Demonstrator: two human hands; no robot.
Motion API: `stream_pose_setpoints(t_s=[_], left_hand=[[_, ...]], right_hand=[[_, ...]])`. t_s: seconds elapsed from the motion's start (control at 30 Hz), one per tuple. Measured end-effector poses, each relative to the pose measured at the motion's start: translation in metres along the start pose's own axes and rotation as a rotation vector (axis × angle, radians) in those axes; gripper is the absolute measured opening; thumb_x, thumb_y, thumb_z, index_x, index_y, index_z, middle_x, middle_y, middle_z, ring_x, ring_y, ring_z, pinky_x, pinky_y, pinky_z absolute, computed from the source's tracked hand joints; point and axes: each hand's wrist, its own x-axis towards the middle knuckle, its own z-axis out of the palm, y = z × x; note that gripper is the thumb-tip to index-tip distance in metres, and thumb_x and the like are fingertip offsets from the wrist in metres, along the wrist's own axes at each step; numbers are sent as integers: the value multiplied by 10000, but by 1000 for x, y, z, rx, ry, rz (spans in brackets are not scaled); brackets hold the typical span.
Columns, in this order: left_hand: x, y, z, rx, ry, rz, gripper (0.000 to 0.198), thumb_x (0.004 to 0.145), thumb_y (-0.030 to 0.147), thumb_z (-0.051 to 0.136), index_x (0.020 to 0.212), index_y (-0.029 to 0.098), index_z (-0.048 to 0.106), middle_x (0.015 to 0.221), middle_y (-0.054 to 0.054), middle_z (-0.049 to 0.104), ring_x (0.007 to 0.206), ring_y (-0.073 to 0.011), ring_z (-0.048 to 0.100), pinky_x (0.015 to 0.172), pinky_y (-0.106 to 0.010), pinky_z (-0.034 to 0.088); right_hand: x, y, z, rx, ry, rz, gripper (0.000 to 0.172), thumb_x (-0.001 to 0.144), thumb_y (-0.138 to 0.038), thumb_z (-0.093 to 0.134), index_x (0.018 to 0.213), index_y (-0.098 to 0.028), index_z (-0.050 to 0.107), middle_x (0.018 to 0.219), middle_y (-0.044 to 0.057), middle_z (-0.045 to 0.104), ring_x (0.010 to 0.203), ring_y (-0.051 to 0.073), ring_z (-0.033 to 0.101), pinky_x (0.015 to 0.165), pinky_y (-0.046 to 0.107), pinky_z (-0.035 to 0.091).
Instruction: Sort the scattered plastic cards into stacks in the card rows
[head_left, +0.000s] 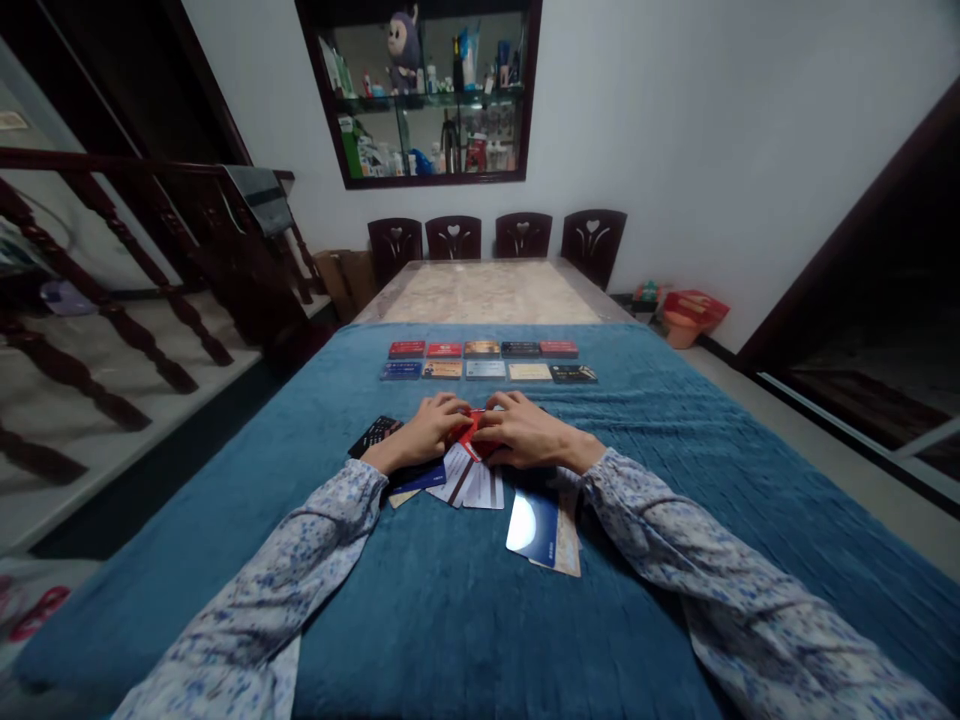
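Note:
My left hand (425, 432) and my right hand (525, 432) meet over a loose pile of cards (472, 484) on the blue cloth (420, 600). Both have curled fingers pinching a red card (471, 432) between them. Under my wrists lie white striped cards, a dark blue card (533, 524) and a black card (373, 434). Beyond my hands, two neat rows of cards (487, 361) lie side by side, red and dark ones in the far row, blue, orange, pale and black ones in the near row.
The blue cloth covers the near part of a long marble-topped table (487, 290). Several dark wooden chairs (495, 238) stand at its far end. A wooden stair railing (112, 270) runs on the left. A wall cabinet (427, 90) holds bottles. Red bags (690, 312) sit on the floor at right.

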Motion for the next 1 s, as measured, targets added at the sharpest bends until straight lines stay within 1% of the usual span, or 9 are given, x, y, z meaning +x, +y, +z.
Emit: stream_pose_setpoints(t_s=[0.1,0.2,0.3,0.4,0.5,0.57,0.67,0.77,1.0], left_hand=[[0,0,0,-14,-9,6,453,845,28,522,1203,237,706,1395,-108,626,1366,-320,430,1120,-597,380],[0,0,0,-19,-17,10,485,817,4,500,1199,224,701,1412,-108,627,1385,-329,422,1115,-616,381],[-1,-1,2,-26,-2,8,476,824,6,505,1201,223,698,1383,-108,653,1371,-327,442,1099,-608,396],[-2,-2,2,-27,28,13,397,866,50,530,1180,219,707,1321,-117,686,1344,-323,466,1085,-587,410],[-3,0,0,-10,44,24,314,938,123,515,1172,206,707,1298,-128,691,1321,-312,478,1090,-553,399],[-4,1,-2,5,36,29,297,962,168,515,1190,210,701,1302,-124,686,1319,-305,474,1093,-531,392],[-4,1,-4,23,19,31,296,947,213,562,1212,212,693,1317,-123,674,1323,-310,466,1090,-522,391],[-3,1,-4,19,24,24,289,930,228,591,1194,200,703,1299,-132,681,1307,-317,478,1082,-535,397],[-2,1,-3,6,35,16,228,943,246,601,1113,189,741,1233,-133,724,1298,-328,507,1073,-555,406]], right_hand=[[0,-1,1,-23,27,-16,266,991,-331,583,1192,-258,741,1214,94,730,1148,291,479,935,447,354],[0,0,1,-37,26,-11,254,1009,-340,565,1163,-263,751,1209,82,738,1121,282,485,920,434,352],[-2,4,0,-35,17,-3,225,997,-325,582,1108,-273,770,1188,71,751,1111,283,485,903,426,346],[-5,10,-2,-18,19,12,217,975,-289,591,1057,-269,791,1137,78,764,1124,289,483,903,434,345],[-8,15,-3,-10,21,25,232,949,-277,598,1070,-248,793,1132,98,760,1152,302,476,925,454,353],[-9,18,-3,-14,5,47,242,932,-318,627,1095,-226,780,1167,111,748,1169,317,468,936,465,359],[-10,23,-2,-34,-28,110,289,893,-374,694,1112,-197,757,1200,130,726,1180,333,461,929,462,368],[-10,28,0,-49,-38,150,292,872,-353,729,1110,-185,743,1179,139,718,1184,333,461,912,445,371],[-9,26,0,-25,-7,128,201,892,-319,698,1035,-191,755,1086,116,729,1112,299,489,884,414,366]])
